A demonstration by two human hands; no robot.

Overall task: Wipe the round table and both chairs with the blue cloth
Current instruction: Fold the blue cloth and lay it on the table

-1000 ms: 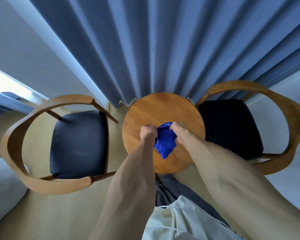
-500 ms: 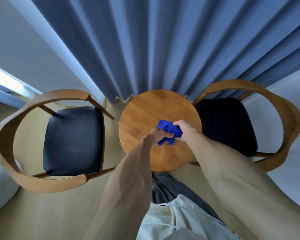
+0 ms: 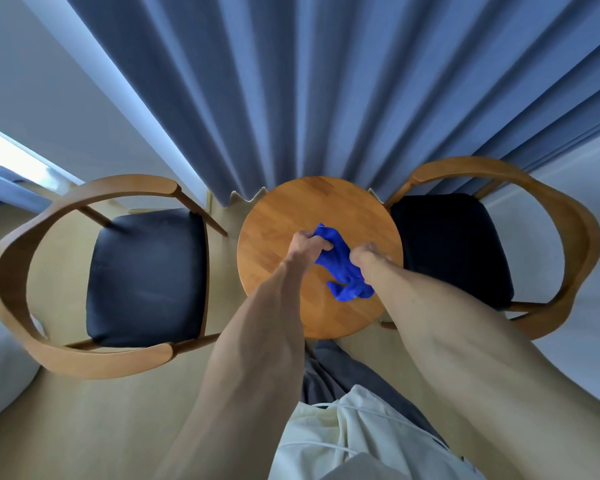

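Since half a second ago the bright blue crumpled cloth (image 3: 340, 268) has been drawn out from a small bunch into a longer strip, and my two hands have moved apart along it. It now hangs slack over the middle of the round wooden table (image 3: 278, 220), its lower end bunched toward the near right part of the top; whether that end touches the wood I cannot tell.

My left hand (image 3: 305, 242) has its grip curled round the far upper end of the cloth, fingers folded into the fabric. My right hand (image 3: 366, 254) sits at the cloth's right side, blurred, with its fingers mostly out of sight behind the wrist; it seems to pinch the fabric, but I cannot tell for sure.

Left of the table stands a wooden armchair with a black seat pad (image 3: 146, 275), its curved backrest looping round to the left. A matching wooden armchair with a black seat (image 3: 454, 244) stands just beside the table on the right. Behind all three hangs a pleated blue-grey curtain (image 3: 309, 81), reaching down to the pale wooden floor (image 3: 84, 427).
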